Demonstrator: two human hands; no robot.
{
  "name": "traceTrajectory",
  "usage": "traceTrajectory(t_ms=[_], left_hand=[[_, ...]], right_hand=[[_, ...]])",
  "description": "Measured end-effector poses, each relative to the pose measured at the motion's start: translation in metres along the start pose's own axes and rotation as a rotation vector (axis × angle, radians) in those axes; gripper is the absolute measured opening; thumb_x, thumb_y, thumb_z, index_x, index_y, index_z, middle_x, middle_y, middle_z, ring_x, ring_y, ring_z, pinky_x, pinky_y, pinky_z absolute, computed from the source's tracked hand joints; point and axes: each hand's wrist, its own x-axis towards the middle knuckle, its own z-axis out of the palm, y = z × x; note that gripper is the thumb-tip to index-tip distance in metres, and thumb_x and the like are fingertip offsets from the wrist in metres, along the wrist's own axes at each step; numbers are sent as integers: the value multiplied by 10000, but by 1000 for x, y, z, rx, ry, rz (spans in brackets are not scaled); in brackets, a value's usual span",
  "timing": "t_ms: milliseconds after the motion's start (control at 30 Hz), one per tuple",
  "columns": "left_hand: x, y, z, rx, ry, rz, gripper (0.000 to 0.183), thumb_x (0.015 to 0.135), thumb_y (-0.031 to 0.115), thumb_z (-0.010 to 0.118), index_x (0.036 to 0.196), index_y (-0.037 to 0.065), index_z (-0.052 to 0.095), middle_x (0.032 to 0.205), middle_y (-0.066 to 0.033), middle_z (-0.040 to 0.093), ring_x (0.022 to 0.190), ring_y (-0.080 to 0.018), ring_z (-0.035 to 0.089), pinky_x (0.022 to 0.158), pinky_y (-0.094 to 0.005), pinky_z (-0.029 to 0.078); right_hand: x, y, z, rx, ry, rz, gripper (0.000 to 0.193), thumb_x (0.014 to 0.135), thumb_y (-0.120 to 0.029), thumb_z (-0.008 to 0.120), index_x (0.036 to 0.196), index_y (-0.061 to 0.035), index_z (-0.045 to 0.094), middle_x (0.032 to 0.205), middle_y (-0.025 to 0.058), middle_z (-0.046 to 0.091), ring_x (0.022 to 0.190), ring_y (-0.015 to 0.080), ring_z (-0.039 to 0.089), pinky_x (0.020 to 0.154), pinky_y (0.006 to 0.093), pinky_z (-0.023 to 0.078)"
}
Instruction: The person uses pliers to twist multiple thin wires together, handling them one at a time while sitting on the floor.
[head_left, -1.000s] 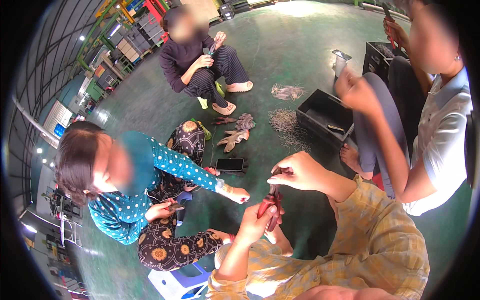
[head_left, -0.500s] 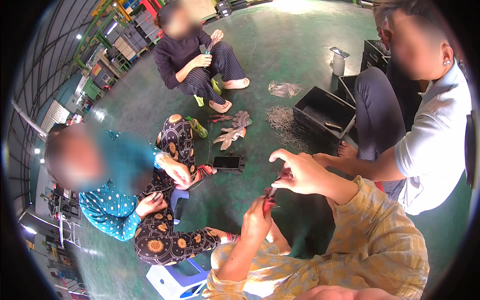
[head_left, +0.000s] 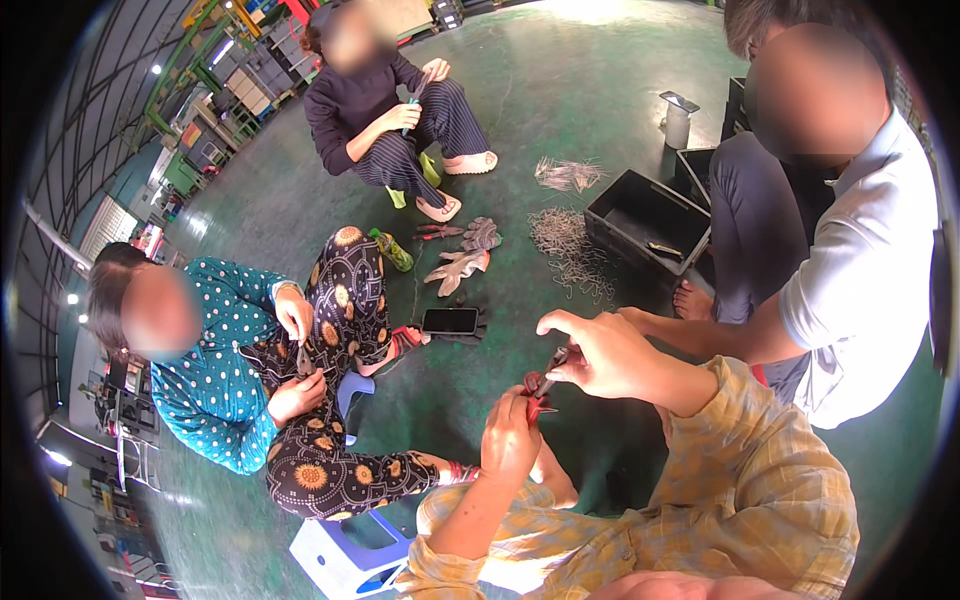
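In front of my lap, my left hand (head_left: 508,437) is closed around a pair of red-handled pliers (head_left: 541,396). The tool's dark metal jaws point up and to the right, toward my other hand. My right hand (head_left: 608,352) has its thumb and a finger pinched together at the jaws, while the index finger is crooked outward. Whatever small piece lies in that pinch is too small to make out. Beyond my hands, a pile of bent wire pieces (head_left: 567,240) and a bundle of straighter wire pieces (head_left: 570,174) lie on the green floor.
Black crates (head_left: 640,215) stand at the right beside a person in a light shirt. Work gloves (head_left: 461,270), red-handled pliers (head_left: 437,231) and a phone (head_left: 451,321) lie mid-floor. Two more people sit left and far, handling tools. A blue-white stool (head_left: 345,560) is lower left.
My hands stay close together, with the pliers turned slightly and their red handles showing more. The person on the left has brought both hands together over a tool. The person on the right leans forward.
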Motion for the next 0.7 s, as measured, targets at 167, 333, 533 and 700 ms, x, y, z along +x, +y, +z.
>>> traceTrajectory(t_ms=[167, 333, 533, 700], left_hand=[[-2, 0, 4, -52, -24, -40, 215, 677, -64, 579, 881, -30, 520, 1006, -166, 567, 890, -342, 577, 769, -395, 485], [-1, -1, 6, -69, -52, -63, 219, 681, -66, 578, 889, -33, 520, 1007, -176, 572, 889, -357, 578, 769, -402, 488], [5, 2, 0, -194, -147, -194, 177, 771, -24, 542, 947, -16, 548, 950, -162, 589, 824, -361, 582, 707, -372, 480], [19, 7, -27, -480, -439, -364, 163, 797, 30, 542, 953, -6, 572, 886, -149, 590, 808, -328, 584, 750, -330, 451]], right_hand=[[-2, 9, 5, -41, 26, -39, 356, 703, -138, 719, 977, -83, 499, 631, 98, 629, 568, 267, 617, 522, 373, 440], [-3, 3, 1, -56, 28, 18, 300, 682, -156, 722, 901, -77, 532, 652, 107, 630, 634, 305, 619, 569, 416, 451], [4, 24, 7, -93, 16, -77, 227, 702, -151, 714, 852, -57, 572, 634, 92, 630, 574, 255, 622, 546, 348, 461], [10, 41, -3, 186, -202, -10, 155, 733, 1, 598, 886, -12, 580, 683, 125, 646, 650, 214, 649, 574, 305, 498]])
